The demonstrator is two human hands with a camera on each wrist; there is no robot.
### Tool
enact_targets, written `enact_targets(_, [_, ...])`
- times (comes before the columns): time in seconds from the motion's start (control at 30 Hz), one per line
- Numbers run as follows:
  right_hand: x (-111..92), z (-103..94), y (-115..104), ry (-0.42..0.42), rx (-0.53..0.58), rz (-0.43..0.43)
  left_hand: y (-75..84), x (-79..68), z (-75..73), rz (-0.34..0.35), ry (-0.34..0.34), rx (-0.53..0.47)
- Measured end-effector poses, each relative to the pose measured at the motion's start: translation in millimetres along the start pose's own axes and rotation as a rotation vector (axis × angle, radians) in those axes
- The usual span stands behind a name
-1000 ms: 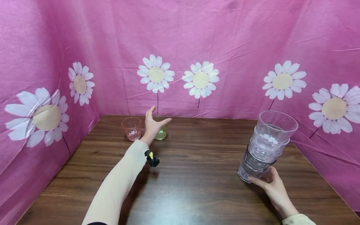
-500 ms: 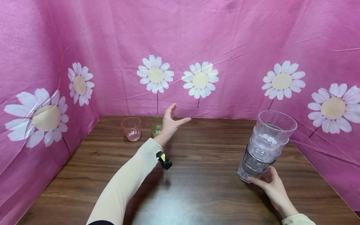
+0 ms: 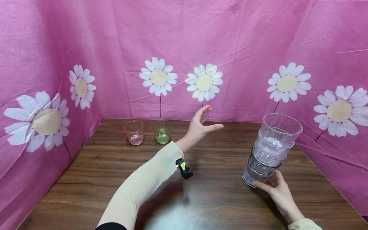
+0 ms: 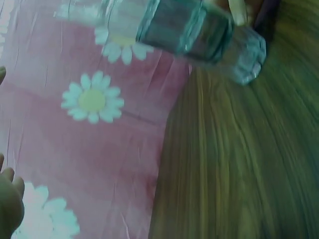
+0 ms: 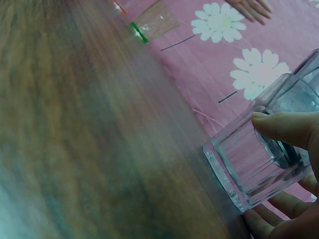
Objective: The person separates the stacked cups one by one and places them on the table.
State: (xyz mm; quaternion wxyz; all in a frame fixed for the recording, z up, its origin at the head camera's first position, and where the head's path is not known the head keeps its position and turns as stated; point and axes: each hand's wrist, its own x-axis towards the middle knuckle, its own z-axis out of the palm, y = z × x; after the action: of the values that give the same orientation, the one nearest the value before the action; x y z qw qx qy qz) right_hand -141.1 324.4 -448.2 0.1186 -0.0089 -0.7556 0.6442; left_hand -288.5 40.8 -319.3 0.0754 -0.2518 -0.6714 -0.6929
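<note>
My right hand [image 3: 277,193] grips the lower part of a tall stack of clear plastic cups [image 3: 274,148], one of them smoky grey. In the head view the stack leans to the right; whether its base touches the table I cannot tell. The right wrist view shows the thumb [image 5: 286,128] across the bottom cup [image 5: 244,159], with other fingers behind it. My left hand [image 3: 196,129] is in the air over the table's far side, fingers and thumb spread, holding nothing. A clear orange-pink cup [image 3: 134,133] and a clear green cup [image 3: 162,131] stand upright to its left.
The brown wood-grain table [image 3: 218,191] is walled on the left, back and right by a pink cloth [image 3: 241,41] printed with white daisies. A small black device [image 3: 184,168] is strapped to the left wrist.
My left hand has moved right, from in front of the green cup to the middle of the table's far side, uncovering that cup. The right hand and the stack stay in place.
</note>
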Motion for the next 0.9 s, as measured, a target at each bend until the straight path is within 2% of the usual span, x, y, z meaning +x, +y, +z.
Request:
enact_targets(0.17, [0,0.5,-1,-0.007,0.017,-0.014,12.3,-0.5,21.3,0.023,-0.060,-0.050])
enact_targets(0.33, [0,0.6,0,-0.014,0.029,-0.022,22.3,-0.4,41.2,0.008,-0.104,-0.108])
enact_targets(0.53, [0,0.2,1,-0.019,0.033,-0.020,31.5,-0.6,63.8,0.034,-0.196,-0.144])
enact_targets(0.9, [0,0.0,0,-0.029,0.045,-0.028,53.0,0.5,96.5,0.045,-0.285,-0.053])
